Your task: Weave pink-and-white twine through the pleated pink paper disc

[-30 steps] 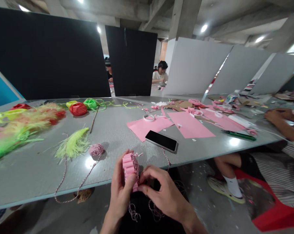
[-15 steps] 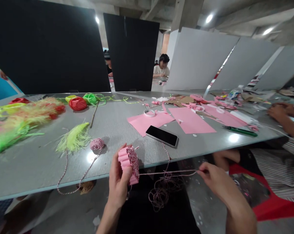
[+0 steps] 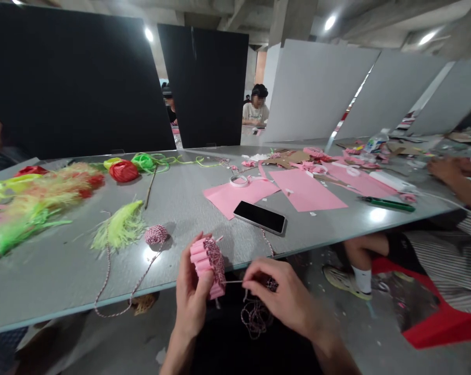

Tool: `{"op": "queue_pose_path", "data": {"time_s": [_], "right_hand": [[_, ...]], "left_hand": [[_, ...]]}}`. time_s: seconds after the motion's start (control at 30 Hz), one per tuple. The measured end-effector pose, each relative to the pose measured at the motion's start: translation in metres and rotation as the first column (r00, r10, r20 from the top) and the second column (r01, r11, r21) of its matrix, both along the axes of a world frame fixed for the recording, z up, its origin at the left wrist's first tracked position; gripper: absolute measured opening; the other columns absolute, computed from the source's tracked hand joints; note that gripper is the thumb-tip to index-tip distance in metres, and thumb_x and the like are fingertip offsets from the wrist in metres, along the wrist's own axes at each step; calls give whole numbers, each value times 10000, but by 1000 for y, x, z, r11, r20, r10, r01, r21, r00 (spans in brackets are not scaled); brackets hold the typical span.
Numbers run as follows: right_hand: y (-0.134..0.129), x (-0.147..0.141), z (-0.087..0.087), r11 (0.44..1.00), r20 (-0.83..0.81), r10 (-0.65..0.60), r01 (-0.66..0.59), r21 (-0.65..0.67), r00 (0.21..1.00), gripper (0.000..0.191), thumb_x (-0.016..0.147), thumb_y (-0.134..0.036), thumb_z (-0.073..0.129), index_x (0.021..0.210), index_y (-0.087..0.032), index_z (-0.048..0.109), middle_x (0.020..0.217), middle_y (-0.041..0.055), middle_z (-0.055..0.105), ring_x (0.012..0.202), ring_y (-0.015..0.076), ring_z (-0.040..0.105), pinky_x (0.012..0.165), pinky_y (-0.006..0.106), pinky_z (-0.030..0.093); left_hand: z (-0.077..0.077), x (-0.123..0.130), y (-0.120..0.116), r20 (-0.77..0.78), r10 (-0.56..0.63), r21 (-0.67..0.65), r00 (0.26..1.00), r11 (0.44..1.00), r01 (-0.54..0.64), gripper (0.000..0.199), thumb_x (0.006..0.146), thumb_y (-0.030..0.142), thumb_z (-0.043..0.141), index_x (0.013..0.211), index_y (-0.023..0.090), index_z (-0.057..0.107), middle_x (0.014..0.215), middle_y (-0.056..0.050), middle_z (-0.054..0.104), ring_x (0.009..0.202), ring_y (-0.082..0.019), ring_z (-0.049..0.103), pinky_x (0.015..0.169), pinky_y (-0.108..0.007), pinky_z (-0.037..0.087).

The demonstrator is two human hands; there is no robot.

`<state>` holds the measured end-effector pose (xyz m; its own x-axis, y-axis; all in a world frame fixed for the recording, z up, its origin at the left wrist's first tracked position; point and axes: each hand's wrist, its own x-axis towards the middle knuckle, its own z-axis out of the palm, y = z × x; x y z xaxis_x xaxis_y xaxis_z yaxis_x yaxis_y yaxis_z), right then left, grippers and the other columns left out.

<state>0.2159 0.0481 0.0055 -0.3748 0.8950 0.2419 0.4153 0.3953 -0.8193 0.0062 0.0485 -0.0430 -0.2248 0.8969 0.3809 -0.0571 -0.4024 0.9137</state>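
- I see the left hand (image 3: 192,291) with its fingers clamped around a pink fluted piece (image 3: 201,256), thumb pressed on the near side; red-and-white cord covers the side that faces right.
- That piece is held up at the near edge of the grey tabletop (image 3: 188,195), about level with the right hand.
- The right hand (image 3: 284,291) has its thumb and forefinger pinched together on a taut strand (image 3: 232,282) running straight from the piece; I can't make out what its other fingers do.
- Below the right hand hangs a loose tangle of cord (image 3: 255,319), against the person's dark clothing.
- A ball of the same cord (image 3: 156,235) sits on the tabletop to the left, its tail looping over the edge.
- Beside the ball lies a yellow-green tassel (image 3: 120,227); a thin stick (image 3: 150,187) is just beyond it.
- Farther back on that side I spot a red bundle (image 3: 124,171) touching green strands (image 3: 143,162).
- Ahead of the hands, a phone (image 3: 259,216) overlaps a pink sheet (image 3: 221,199), on which a white ring (image 3: 239,180) rests.
- At far right, a co-worker's hands (image 3: 448,171) are near a white bar (image 3: 391,182).
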Motion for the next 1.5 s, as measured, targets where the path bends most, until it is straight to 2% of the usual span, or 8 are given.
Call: {"op": "queue_pose_path", "data": {"time_s": [0.17, 0.27, 0.4, 0.57, 0.8, 1.0, 1.17, 1.5], "right_hand": [[1, 78, -18, 940, 230, -329, 341, -14, 916, 191, 984, -338, 631, 846, -231, 710, 784, 20, 744, 722, 215, 699, 678, 332, 524], [-2, 73, -14, 897, 227, -437, 440, 42, 870, 129, 936, -336, 678, 864, -238, 721, 817, 37, 765, 710, 226, 708, 677, 351, 549], [-5, 10, 6, 990, -22, -134, 135, 28, 991, 134, 898, -273, 802, 1014, -252, 738, 979, 24, 774, 842, 196, 728, 772, 311, 585], [2, -33, 17, 992, -65, 125, -122, 42, 990, 145, 945, -105, 735, 910, -234, 677, 951, -13, 739, 893, 160, 694, 814, 272, 533], [4, 39, -1, 970, 486, -183, 238, -55, 855, 164, 981, -123, 641, 848, -219, 632, 868, 34, 733, 803, 229, 680, 758, 366, 494], [-3, -7, 12, 994, 91, -28, 37, -101, 995, 108, 933, -215, 776, 1001, -243, 697, 971, 7, 756, 875, 190, 706, 793, 311, 534], [-1, -41, 13, 992, -33, 124, -124, 13, 992, 135, 981, -96, 662, 974, -230, 676, 992, -4, 734, 889, 153, 676, 820, 278, 513], [-9, 25, 14, 983, 134, 61, -36, -182, 989, 89, 963, -211, 637, 883, -216, 675, 826, 3, 717, 723, 157, 626, 674, 277, 494]], "left_hand": [[-3, -1, 3, 44, 19, 11, 999, 1000, -19, 551, 1043, 450, 635, 1563, 289, 552, 1517, -97, 657, 1338, -283, 643, 1146, -407, 454], [-2, 0, 1, 26, 8, 14, 1000, 1000, -8, 541, 1044, 452, 637, 1554, 294, 551, 1522, -97, 653, 1319, -278, 655, 1126, -401, 462], [2, 3, 0, -26, 1, 23, 1000, 1000, 0, 530, 1037, 476, 646, 1531, 305, 558, 1576, -97, 609, 1394, -304, 609, 1154, -425, 449], [4, 2, 0, -69, -5, 42, 998, 999, 8, 505, 1057, 477, 610, 1529, 306, 557, 1586, -93, 602, 1409, -308, 598, 1179, -443, 435], [-1, -2, 2, 1, 10, 26, 1000, 1000, -10, 523, 1043, 481, 632, 1522, 281, 566, 1549, -107, 641, 1388, -301, 620, 1163, -422, 447], [2, -1, 1, -29, -5, 43, 1000, 999, 6, 498, 1048, 462, 633, 1521, 319, 573, 1561, -76, 636, 1397, -287, 616, 1171, -407, 452], [1, -4, 0, -22, -4, 40, 1000, 999, 5, 484, 1066, 449, 591, 1523, 289, 577, 1550, -97, 639, 1396, -298, 614, 1178, -426, 448], [-12, -12, 8, 197, 88, -56, 976, 995, -79, 561, 991, 518, 671, 1487, 255, 638, 1423, -108, 722, 1347, -331, 656, 1145, -451, 504]]}}
